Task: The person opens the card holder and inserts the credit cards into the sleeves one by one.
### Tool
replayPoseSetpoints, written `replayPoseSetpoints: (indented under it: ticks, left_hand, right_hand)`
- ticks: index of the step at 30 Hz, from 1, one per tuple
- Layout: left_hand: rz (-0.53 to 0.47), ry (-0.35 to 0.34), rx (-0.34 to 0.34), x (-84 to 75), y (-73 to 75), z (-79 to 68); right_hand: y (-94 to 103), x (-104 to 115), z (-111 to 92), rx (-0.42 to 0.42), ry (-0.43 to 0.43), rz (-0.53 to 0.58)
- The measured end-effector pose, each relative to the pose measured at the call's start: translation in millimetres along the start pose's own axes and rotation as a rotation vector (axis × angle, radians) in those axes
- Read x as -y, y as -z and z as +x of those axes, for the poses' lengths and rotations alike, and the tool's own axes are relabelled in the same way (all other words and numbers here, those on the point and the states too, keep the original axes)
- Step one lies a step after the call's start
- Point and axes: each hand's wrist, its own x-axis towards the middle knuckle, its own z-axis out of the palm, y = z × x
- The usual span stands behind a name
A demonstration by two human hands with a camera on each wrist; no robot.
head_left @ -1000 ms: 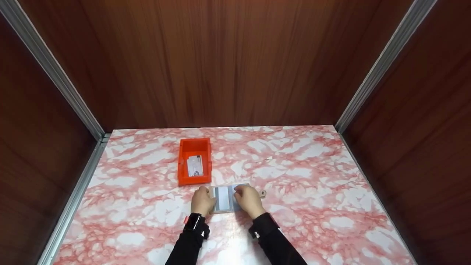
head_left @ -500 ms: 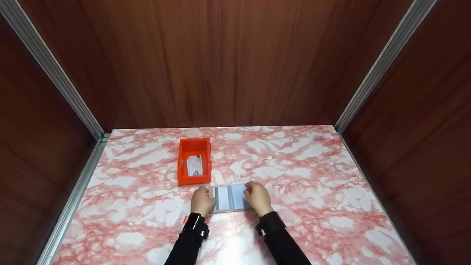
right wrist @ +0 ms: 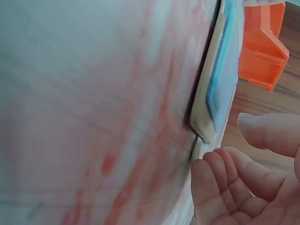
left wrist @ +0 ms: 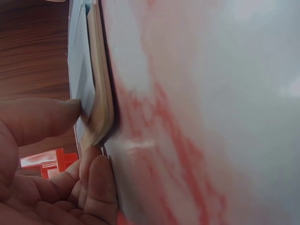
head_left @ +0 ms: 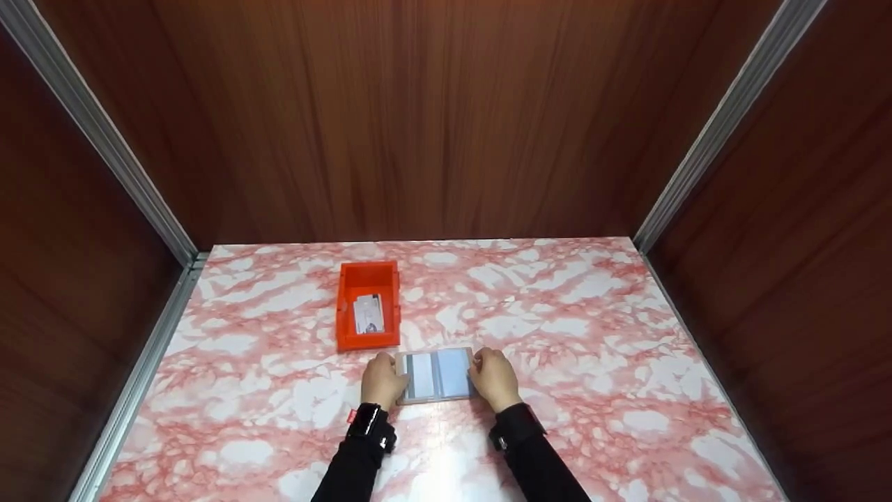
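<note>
A card holder [head_left: 452,374] with a tan cover and clear bluish sleeves lies unfolded on the table, a white card visible in its left sleeve. My left hand [head_left: 382,381] grips its left edge; in the left wrist view the thumb [left wrist: 51,117] presses on the sleeve while curled fingers meet the cover's corner. At the opposite edge is my right hand [head_left: 495,380]. The right wrist view has its thumb [right wrist: 267,133] raised off the holder, with loosely bent fingers [right wrist: 211,187] right at the cover's corner and a gap between thumb and fingers.
An orange-red bin [head_left: 369,340] stands behind the left hand, with several white cards [head_left: 368,315] inside. Brown wood-grain panels [head_left: 446,125] enclose the back and both sides of the red-and-white marbled table [head_left: 592,362].
My right hand has drawn rightward from over the holder's right sleeve to its right edge, uncovering that sleeve. The left hand has stayed in place on the card holder.
</note>
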Motion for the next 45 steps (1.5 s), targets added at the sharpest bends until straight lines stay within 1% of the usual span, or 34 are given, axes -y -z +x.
replayPoseSetpoints:
  ticks: [7,12,18,23,26,31,36,45]
  left_hand:
    - [0.002,-0.008,-0.010,1.7,-0.6,-0.5]
    - [-0.005,0.003,-0.008,0.8,0.0,-1.0]
    - [-0.002,-0.001,-0.003,-0.7,2.4,-1.1]
    - [-0.011,0.013,0.027,-2.3,6.3,-0.3]
    - [-0.004,0.015,0.031,-4.0,9.9,1.2]
    - [0.006,0.020,0.013,-8.4,18.3,6.0]
    - [-0.005,0.029,-0.005,-12.1,26.7,13.3]
    - [-0.016,0.002,-0.077,-22.0,43.8,34.8]
  right_hand:
    - [-1.6,-1.5,-2.4,0.054,-0.038,-0.025]
    - [-1.5,-2.3,-2.3,0.100,-0.056,-0.023]
    - [-1.6,-3.5,-1.4,0.107,-0.043,-0.033]
    - [-1.8,-4.2,-1.0,0.113,-0.046,-0.026]
    - [-1.7,-4.5,-1.1,0.119,-0.052,-0.020]
    - [-1.9,-4.7,-1.4,0.123,-0.061,-0.014]
    - [-1.8,-4.4,-1.3,0.122,-0.062,-0.003]
    - [-1.0,-3.7,-1.8,0.111,-0.062,0.015]
